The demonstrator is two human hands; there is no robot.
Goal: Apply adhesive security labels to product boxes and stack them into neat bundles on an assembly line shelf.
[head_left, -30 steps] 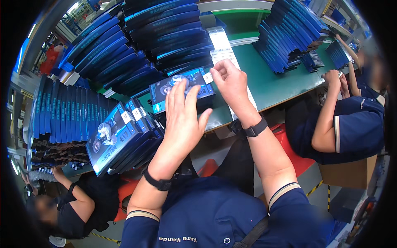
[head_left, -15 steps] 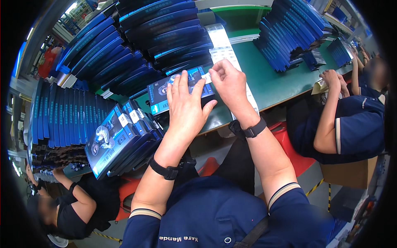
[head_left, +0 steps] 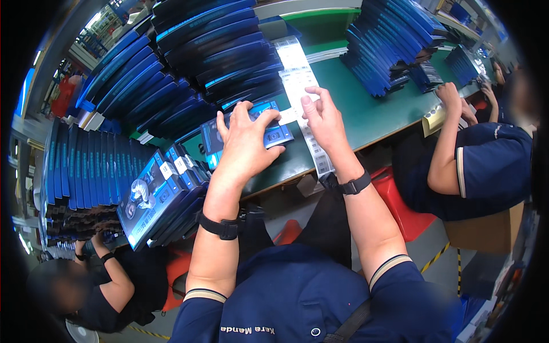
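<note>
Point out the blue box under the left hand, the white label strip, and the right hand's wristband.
blue box (head_left: 278,136): head view, on its right end, past the fingertips.
white label strip (head_left: 297,71): head view, on its upper stretch on the green bench.
wristband (head_left: 354,186): head view, on the black band at the right wrist.

Navy short-sleeved shirt with pale-banded cuffs, lower centre of frame; black wristband worn on the left wrist (head_left: 220,227), black wristband on the right wrist (head_left: 353,186).
</note>
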